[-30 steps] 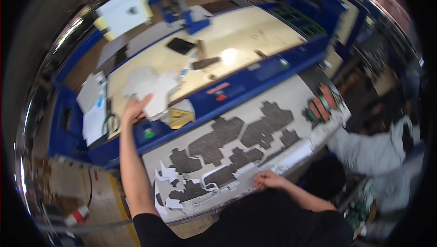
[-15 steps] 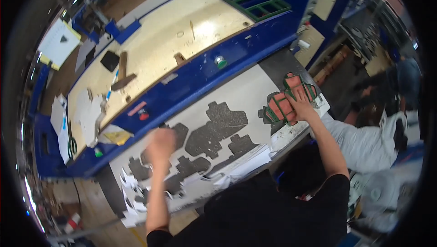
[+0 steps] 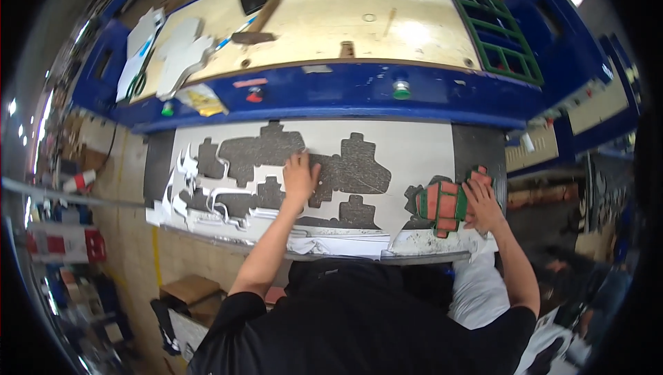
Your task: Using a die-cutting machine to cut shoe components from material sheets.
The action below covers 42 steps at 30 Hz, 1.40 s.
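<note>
A white sheet (image 3: 421, 157) with several cut-out openings, dark bed showing through them, lies on the flat work surface in front of me. My left hand (image 3: 301, 177) rests on it near the middle, fingers stretched forward and thumb apart, holding nothing I can see. At the right end of the sheet sits a cutting die (image 3: 442, 204) with green edges and red-orange filling. Across its right part lies my right hand (image 3: 483, 206), fingers spread and flat on top, covering some of it.
Beyond the sheet runs a blue machine beam (image 3: 359, 99) with a pale board above it. A hammer (image 3: 259, 26), white cut pieces (image 3: 183, 57) and scissors (image 3: 136, 85) lie on that board. A green frame (image 3: 497, 33) stands at its right end. Torn white scraps (image 3: 190, 199) hang at the sheet's left.
The view has turned, so the machine now looks level. My left hand has moved right across the sheet, from a blur to rest on it. My right hand stays on the cutting die.
</note>
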Each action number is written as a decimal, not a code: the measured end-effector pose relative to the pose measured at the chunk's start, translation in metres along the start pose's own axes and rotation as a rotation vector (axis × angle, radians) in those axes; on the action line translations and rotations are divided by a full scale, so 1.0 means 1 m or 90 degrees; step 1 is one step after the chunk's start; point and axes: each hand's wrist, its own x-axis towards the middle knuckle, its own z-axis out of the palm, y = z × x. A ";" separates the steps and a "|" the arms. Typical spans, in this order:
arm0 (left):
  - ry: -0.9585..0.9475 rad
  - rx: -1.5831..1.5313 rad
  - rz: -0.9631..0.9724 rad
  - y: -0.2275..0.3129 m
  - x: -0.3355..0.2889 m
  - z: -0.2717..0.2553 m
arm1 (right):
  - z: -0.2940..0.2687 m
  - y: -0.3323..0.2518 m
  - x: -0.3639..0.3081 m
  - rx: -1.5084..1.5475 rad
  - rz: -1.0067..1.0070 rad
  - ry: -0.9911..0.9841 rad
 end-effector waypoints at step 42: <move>-0.242 -0.217 0.335 0.124 -0.002 0.046 | 0.027 -0.105 0.106 0.421 0.397 0.456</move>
